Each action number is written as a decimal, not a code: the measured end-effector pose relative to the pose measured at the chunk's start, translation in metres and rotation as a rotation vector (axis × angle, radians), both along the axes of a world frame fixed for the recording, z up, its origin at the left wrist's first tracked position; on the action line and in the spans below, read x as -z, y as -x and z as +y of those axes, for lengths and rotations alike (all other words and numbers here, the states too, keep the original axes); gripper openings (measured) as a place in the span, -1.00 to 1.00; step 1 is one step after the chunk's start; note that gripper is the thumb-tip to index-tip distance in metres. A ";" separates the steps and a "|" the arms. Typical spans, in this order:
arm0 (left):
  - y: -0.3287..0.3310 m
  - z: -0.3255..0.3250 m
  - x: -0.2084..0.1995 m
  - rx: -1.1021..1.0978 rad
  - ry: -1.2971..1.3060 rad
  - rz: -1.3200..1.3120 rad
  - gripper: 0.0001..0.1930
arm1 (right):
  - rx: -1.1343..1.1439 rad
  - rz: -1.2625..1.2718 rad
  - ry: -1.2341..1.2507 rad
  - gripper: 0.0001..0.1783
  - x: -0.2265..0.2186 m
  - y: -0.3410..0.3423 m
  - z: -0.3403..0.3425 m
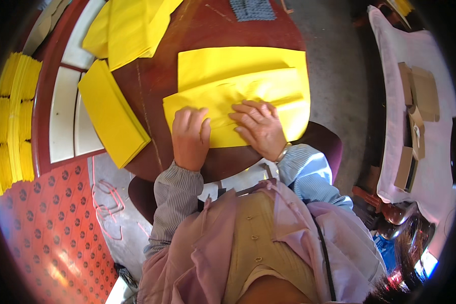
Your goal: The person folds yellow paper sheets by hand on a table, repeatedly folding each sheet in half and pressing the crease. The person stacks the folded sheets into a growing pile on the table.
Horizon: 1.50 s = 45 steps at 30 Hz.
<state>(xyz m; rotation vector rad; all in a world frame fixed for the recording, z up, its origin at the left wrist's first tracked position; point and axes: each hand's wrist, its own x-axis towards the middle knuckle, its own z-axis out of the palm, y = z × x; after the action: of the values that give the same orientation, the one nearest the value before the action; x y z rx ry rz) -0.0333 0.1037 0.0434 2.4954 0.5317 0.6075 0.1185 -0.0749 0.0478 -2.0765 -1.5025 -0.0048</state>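
Observation:
A yellow cloth [243, 61] lies on the dark red tabletop in front of me, its near part folded over in a flap with creases and small puckers. My left hand [190, 138] rests on the flap's left side, fingers bent slightly and thumb a little apart. Farther right, my right hand [261, 127] lies on the same flap with fingers spread and palm down. Neither hand lifts the cloth. To the left, a folded yellow stack [111, 114] sits at a slant across the table's edge.
More yellow cloth [131, 30] lies at the far left of the table [207, 25], with a grey-blue knitted piece [253, 9] at the far edge. Tall yellow stacks [15, 121] stand at far left. On the right, opened cardboard boxes [423, 93] rest on a pale cloth-covered surface [390, 55].

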 end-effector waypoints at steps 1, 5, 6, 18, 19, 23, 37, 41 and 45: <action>-0.016 -0.005 0.004 0.015 0.026 -0.080 -0.68 | 0.008 -0.013 0.013 -0.63 0.000 0.000 0.000; -0.039 -0.015 0.016 0.050 0.041 -0.048 -0.37 | 0.038 -0.036 0.015 -0.64 -0.001 -0.001 -0.007; -0.040 -0.017 0.019 0.035 0.032 -0.027 -0.34 | 0.050 -0.034 0.017 -0.64 -0.001 -0.003 -0.010; -0.043 -0.022 0.022 -0.020 -0.075 0.020 -0.19 | 0.276 -0.131 0.054 -0.71 -0.003 -0.046 -0.069; -0.043 -0.022 0.022 -0.027 -0.076 0.022 -0.19 | 0.297 -0.140 0.054 -0.72 -0.002 -0.049 -0.072; -0.044 -0.025 0.024 -0.054 -0.175 0.115 -0.19 | 0.365 -0.139 0.049 -0.72 0.002 -0.060 -0.081; -0.048 -0.031 0.026 -0.085 -0.283 0.199 -0.23 | 0.343 -0.215 0.053 -0.52 -0.004 -0.041 -0.055; -0.046 -0.031 0.025 -0.087 -0.294 0.247 -0.21 | 0.092 -0.092 0.085 -0.31 0.008 -0.012 0.006; -0.046 -0.030 0.026 -0.084 -0.286 0.249 -0.18 | 0.076 -0.169 0.237 -0.22 0.024 -0.024 0.036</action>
<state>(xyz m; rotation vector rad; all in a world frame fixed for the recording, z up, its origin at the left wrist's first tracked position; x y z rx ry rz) 0.0128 0.0736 0.0172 2.8532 0.6872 0.4305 0.1425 -0.0385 0.0238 -2.3729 -1.5871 -0.0342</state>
